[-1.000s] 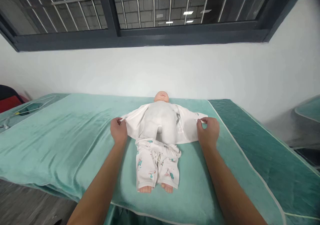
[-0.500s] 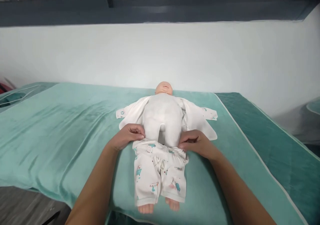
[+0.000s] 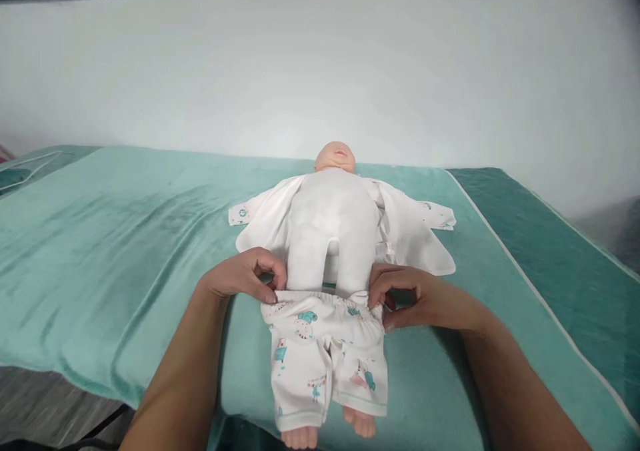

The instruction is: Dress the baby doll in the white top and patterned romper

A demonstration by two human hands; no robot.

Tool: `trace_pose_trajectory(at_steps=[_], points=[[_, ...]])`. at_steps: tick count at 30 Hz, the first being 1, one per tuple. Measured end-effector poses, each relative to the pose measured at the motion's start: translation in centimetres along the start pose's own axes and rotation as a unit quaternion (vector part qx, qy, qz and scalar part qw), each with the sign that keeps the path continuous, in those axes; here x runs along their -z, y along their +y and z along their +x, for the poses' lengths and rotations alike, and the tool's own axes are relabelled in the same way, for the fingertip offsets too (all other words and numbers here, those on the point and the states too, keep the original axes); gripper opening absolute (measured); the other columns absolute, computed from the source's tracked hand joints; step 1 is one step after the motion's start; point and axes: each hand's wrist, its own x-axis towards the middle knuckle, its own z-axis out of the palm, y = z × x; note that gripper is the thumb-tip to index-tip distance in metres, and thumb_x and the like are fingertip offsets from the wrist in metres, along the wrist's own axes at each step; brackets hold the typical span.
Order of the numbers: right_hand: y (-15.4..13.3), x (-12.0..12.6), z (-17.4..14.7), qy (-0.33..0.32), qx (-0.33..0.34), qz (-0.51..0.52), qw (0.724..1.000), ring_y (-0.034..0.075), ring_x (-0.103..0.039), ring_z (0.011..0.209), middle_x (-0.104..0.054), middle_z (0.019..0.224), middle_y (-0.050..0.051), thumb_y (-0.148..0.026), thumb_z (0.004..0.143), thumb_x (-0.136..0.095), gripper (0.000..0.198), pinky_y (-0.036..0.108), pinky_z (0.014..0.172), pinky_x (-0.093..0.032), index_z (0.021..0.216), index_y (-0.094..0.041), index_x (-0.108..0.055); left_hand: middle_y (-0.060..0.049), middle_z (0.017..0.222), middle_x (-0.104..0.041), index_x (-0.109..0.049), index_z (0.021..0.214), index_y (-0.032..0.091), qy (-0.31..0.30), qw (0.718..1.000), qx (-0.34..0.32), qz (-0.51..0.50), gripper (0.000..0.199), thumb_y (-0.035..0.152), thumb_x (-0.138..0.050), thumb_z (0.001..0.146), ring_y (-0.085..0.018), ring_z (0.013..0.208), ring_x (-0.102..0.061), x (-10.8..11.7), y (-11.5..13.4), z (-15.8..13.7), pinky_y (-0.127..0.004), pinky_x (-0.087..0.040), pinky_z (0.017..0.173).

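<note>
A baby doll (image 3: 333, 207) with a white cloth body lies on its back, head away from me and feet at the near edge. Printed white pants (image 3: 305, 351) cover its lower legs, the waistband lying around the thighs. My left hand (image 3: 253, 274) pinches the waistband at its left end. At the right end, my right hand (image 3: 413, 297) has thumb and fingers closed on the waistband. An open white jacket (image 3: 417, 237) is spread under the doll, with its sleeves stretched out to both sides. The toes show below the pant cuffs.
A light green sheet (image 3: 125, 251) with wrinkles on the left covers the bed. Darker green cloth (image 3: 560, 251) shows along the right side. Behind the bed stands a white wall (image 3: 320, 71). Dark floor (image 3: 40, 401) is visible at the lower left.
The view has tilted down and come closer. My right hand has shifted its fingers on the right side of the waistband. The waistband now looks straighter across the thighs.
</note>
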Motion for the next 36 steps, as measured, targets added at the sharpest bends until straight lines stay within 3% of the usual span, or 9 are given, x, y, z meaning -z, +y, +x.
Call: trace_pose_trajectory(at_steps=[5, 12, 17, 22, 25, 27, 29, 33, 36], points=[[-0.3, -0.2, 0.2, 0.011, -0.004, -0.047, 0.999, 0.011, -0.045, 0.071, -0.053, 0.083, -0.002, -0.029, 0.077, -0.079, 0.02, 0.025, 0.064, -0.038, 0.078, -0.02, -0.061, 0.001, 0.06, -0.058, -0.068, 0.07, 0.015, 0.025, 0.997, -0.027, -0.064, 0.027, 0.033, -0.086, 0.062, -0.009, 0.055, -0.048, 0.2, -1.0, 0.0, -0.021, -0.036, 0.052], [0.3, -0.4, 0.2, 0.077, 0.097, -0.054, 0.991, 0.015, -0.047, 0.077, -0.051, 0.083, 0.0, -0.021, 0.081, -0.069, 0.02, 0.029, 0.071, -0.038, 0.076, -0.021, -0.049, 0.001, 0.066, -0.053, -0.066, 0.068, 0.015, 0.086, 0.985, -0.107, -0.107, 0.023, 0.029, -0.085, 0.065, -0.009, 0.058, -0.046, -0.3, -1.4, 0.4, -0.022, -0.034, 0.053], [1.0, -0.7, 1.2, 0.235, 0.1, 0.04, 0.966, 0.015, -0.047, 0.077, -0.05, 0.085, 0.001, -0.027, 0.086, -0.064, 0.02, 0.029, 0.068, -0.039, 0.077, -0.022, -0.047, 0.0, 0.072, -0.052, -0.063, 0.069, 0.016, 0.169, 0.967, -0.158, -0.104, 0.022, 0.027, -0.082, 0.069, -0.01, 0.066, -0.047, -0.8, -1.1, 1.0, -0.023, -0.035, 0.06], [1.9, -0.7, 2.9, 0.399, 0.122, 0.045, 0.908, 0.015, -0.046, 0.074, -0.051, 0.083, 0.001, -0.036, 0.084, -0.066, 0.026, 0.028, 0.066, -0.04, 0.076, -0.024, -0.044, -0.002, 0.084, -0.055, -0.061, 0.072, 0.019, 0.295, 0.932, -0.184, -0.104, 0.022, 0.029, -0.08, 0.071, -0.014, 0.076, -0.05, -1.2, -0.6, 1.6, -0.026, -0.038, 0.066], [2.5, -0.6, 3.6, 0.477, 0.091, 0.027, 0.874, 0.015, -0.048, 0.072, -0.053, 0.086, 0.001, -0.042, 0.084, -0.064, 0.026, 0.028, 0.064, -0.04, 0.081, -0.025, -0.045, -0.002, 0.089, -0.056, -0.06, 0.073, 0.019, 0.354, 0.911, -0.188, -0.097, 0.022, 0.029, -0.08, 0.07, -0.014, 0.081, -0.052, -1.4, -0.4, 2.1, -0.026, -0.04, 0.069], [2.8, -0.5, 3.7, 0.474, 0.036, -0.009, 0.88, 0.015, -0.046, 0.068, -0.052, 0.079, -0.001, -0.046, 0.087, -0.059, 0.026, 0.027, 0.061, -0.038, 0.082, -0.025, -0.045, -0.002, 0.092, -0.058, -0.06, 0.074, 0.02, 0.372, 0.906, -0.181, -0.09, 0.023, 0.03, -0.08, 0.071, -0.015, 0.084, -0.053, -1.6, -0.3, 2.3, -0.025, -0.041, 0.071], [2.8, -0.5, 3.6, 0.429, -0.011, -0.085, 0.899, 0.015, -0.043, 0.064, -0.047, 0.068, -0.002, -0.05, 0.093, -0.048, 0.031, 0.029, 0.059, -0.034, 0.077, -0.024, -0.043, -0.002, 0.095, -0.059, -0.061, 0.076, 0.02, 0.362, 0.915, -0.159, -0.082, 0.022, 0.031, -0.079, 0.073, -0.014, 0.085, -0.054, -1.8, -0.2, 2.3, -0.025, -0.041, 0.072], [2.3, -0.4, 2.9, 0.365, -0.033, -0.236, 0.9, 0.016, -0.04, 0.059, -0.043, 0.058, -0.002, -0.054, 0.099, -0.032, 0.043, 0.031, 0.061, -0.029, 0.068, -0.024, -0.034, -0.002, 0.095, -0.059, -0.061, 0.079, 0.019, 0.319, 0.937, -0.113, -0.081, 0.022, 0.034, -0.077, 0.075, -0.011, 0.077, -0.052, -1.8, -0.1, 2.1, -0.023, -0.039, 0.065], [1.9, -0.1, 2.3, 0.337, -0.048, -0.277, 0.898, 0.017, -0.043, 0.055, -0.047, 0.054, -0.001, -0.056, 0.099, -0.03, 0.049, 0.032, 0.06, -0.027, 0.063, -0.024, -0.035, -0.001, 0.094, -0.058, -0.06, 0.079, 0.019, 0.318, 0.937, -0.111, -0.088, 0.024, 0.034, -0.078, 0.075, -0.01, 0.073, -0.05, -1.7, -0.2, 2.0, -0.022, -0.037, 0.061]])
